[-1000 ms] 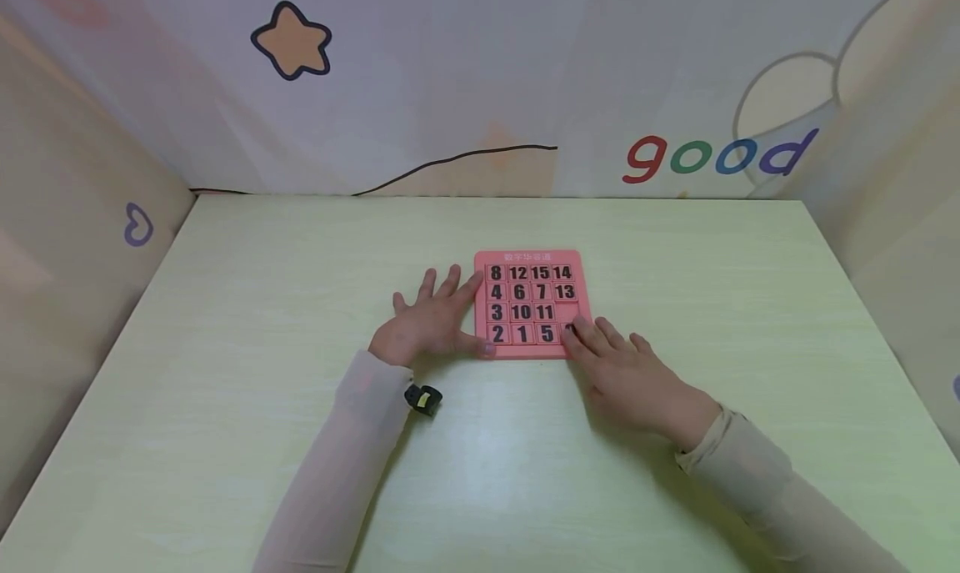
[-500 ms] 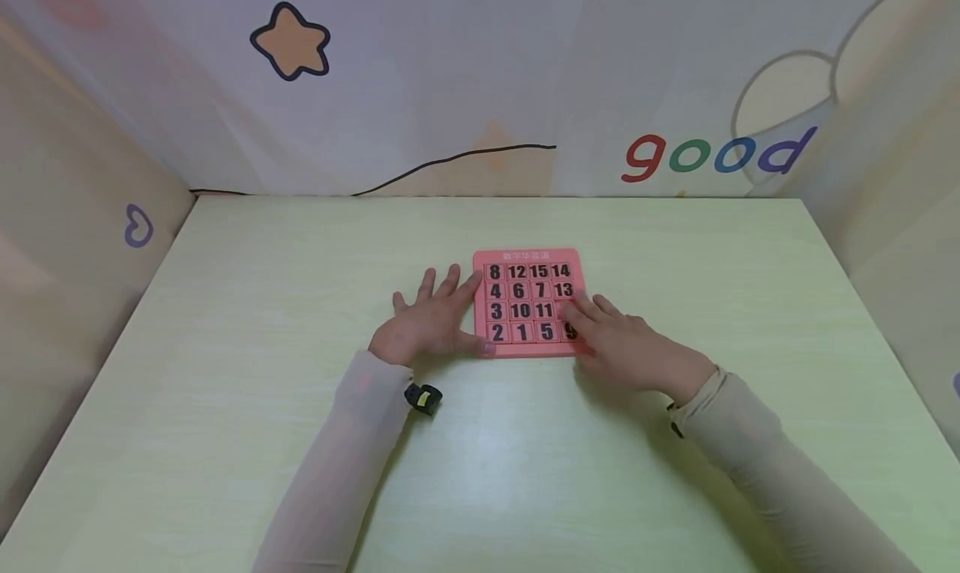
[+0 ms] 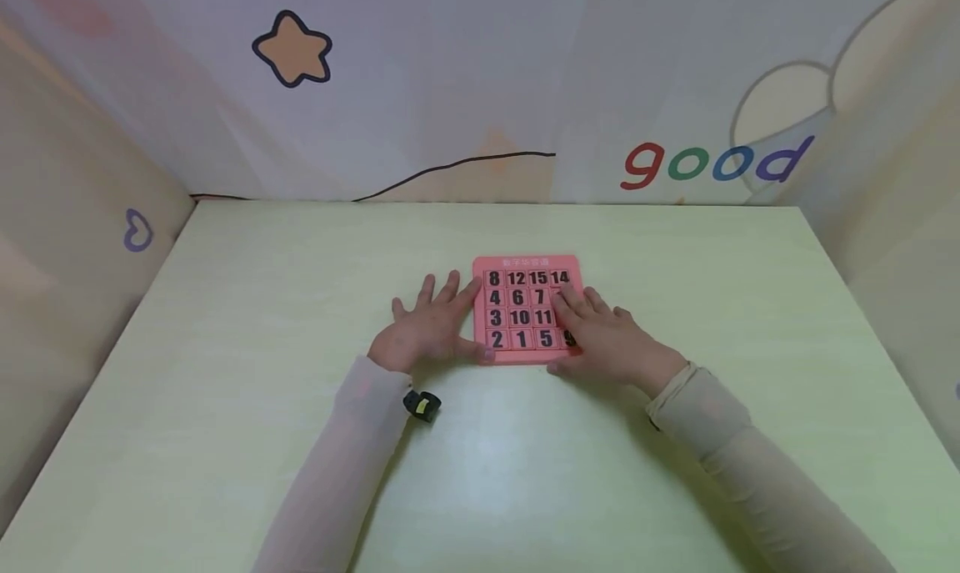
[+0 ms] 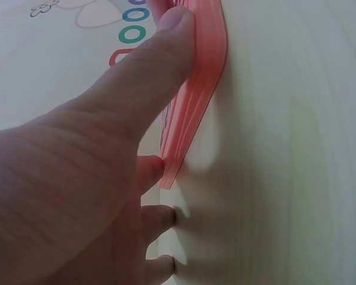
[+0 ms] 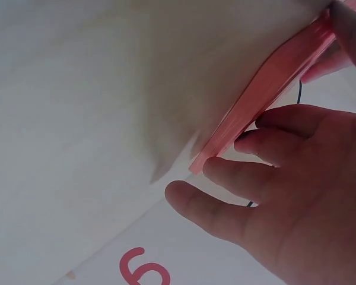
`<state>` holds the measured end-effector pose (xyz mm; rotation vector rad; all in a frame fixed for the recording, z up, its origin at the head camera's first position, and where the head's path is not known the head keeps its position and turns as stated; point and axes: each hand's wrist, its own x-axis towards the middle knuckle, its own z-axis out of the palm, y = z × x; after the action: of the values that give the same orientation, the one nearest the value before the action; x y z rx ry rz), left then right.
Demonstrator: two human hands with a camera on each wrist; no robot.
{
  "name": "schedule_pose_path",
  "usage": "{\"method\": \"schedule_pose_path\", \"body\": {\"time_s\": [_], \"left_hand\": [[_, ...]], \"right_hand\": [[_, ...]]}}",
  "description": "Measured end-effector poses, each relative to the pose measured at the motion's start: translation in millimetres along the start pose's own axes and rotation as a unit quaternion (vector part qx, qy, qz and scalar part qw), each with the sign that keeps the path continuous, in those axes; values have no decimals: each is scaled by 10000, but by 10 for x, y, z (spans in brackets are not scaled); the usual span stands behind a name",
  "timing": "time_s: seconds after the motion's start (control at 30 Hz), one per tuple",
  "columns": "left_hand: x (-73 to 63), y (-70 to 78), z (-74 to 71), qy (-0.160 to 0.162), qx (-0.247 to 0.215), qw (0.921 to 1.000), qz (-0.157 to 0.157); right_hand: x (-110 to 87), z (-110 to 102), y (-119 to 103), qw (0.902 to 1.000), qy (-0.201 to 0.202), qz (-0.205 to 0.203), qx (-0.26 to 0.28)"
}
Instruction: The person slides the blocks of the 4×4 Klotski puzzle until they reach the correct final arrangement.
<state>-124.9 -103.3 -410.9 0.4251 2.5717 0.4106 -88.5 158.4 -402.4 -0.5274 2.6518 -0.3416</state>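
Note:
A pink sliding number puzzle (image 3: 517, 359) lies flat on the table, with black numbers on its tiles. My left hand (image 3: 427, 331) is spread along its left side; the thumb (image 4: 160, 53) rests on the near corner and the index finger touches the edge higher up. From the right, my right hand (image 3: 615, 344) reaches over the rightmost column, its extended fingertips on the tiles below number 14. Those fingers hide the second and third places there, while the 9 tile (image 3: 570, 338) shows partly beside the palm. The right thumb lies by the near edge.
The pale green table (image 3: 225, 323) extends around the puzzle on all sides. Behind it stands a printed backdrop (image 3: 450, 81) with a star and the word "good"; similar panels flank left and right. A black band (image 3: 422, 405) sits at the left wrist.
My right hand has moved up the rightmost column, from the bottom tile to the upper rows, uncovering the 9 and covering the 13. My left hand stays in place. The head view has tilted slightly.

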Motion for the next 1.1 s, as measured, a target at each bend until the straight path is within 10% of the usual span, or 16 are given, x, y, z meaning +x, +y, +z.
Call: {"method": "schedule_pose_path", "body": {"time_s": [0.7, 1.1], "left_hand": [[-35, -15, -29, 42, -15, 10000, 55], [-10, -1, -2, 33, 60, 9999, 75]], "right_hand": [[-271, 54, -148, 9973, 193, -267, -649], [-34, -44, 13, 9996, 76, -193, -170]]}}
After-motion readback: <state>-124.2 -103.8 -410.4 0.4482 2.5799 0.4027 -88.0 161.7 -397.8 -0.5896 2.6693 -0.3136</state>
